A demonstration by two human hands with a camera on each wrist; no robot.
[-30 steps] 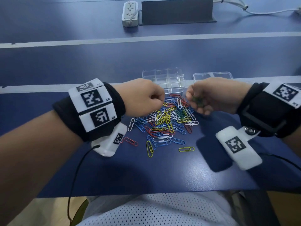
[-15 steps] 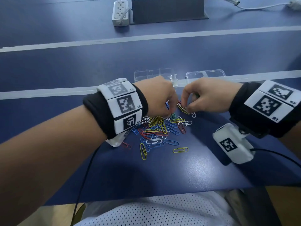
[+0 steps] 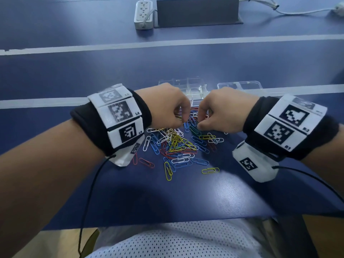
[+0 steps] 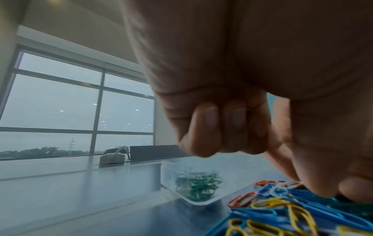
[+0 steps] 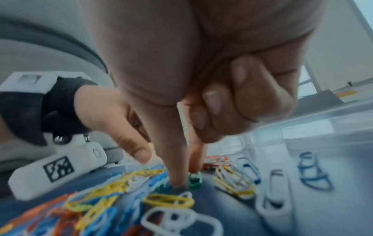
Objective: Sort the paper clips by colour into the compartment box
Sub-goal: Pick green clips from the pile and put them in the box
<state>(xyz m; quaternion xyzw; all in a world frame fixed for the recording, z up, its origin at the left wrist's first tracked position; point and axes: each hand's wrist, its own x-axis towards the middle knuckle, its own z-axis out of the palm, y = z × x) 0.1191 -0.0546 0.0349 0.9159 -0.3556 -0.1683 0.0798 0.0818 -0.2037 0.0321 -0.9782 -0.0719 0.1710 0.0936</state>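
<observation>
A pile of paper clips [image 3: 176, 144] in yellow, blue, white, red and green lies on the blue table. Behind it stands the clear compartment box [image 3: 193, 86]; one cell holds green clips [image 4: 198, 185]. My left hand [image 3: 183, 121] reaches its thumb and forefinger down into the far edge of the pile, its other fingers curled, with a speck of green showing between them [image 4: 248, 110]. My right hand [image 3: 198, 125] is close beside it, thumb and forefinger pinching a green clip [image 5: 194, 178] that lies on the table; its other fingers are curled too.
The clear box lid [image 3: 240, 85] lies to the right of the box. A white power strip [image 3: 144, 14] and a dark upright panel [image 3: 197, 12] stand at the far side. Loose clips [image 3: 210, 170] lie toward the near table edge [image 3: 167, 223].
Both hands came down from just above the pile onto its far edge and moved closer together. The right hand went from cupping green clips to pinching one on the table.
</observation>
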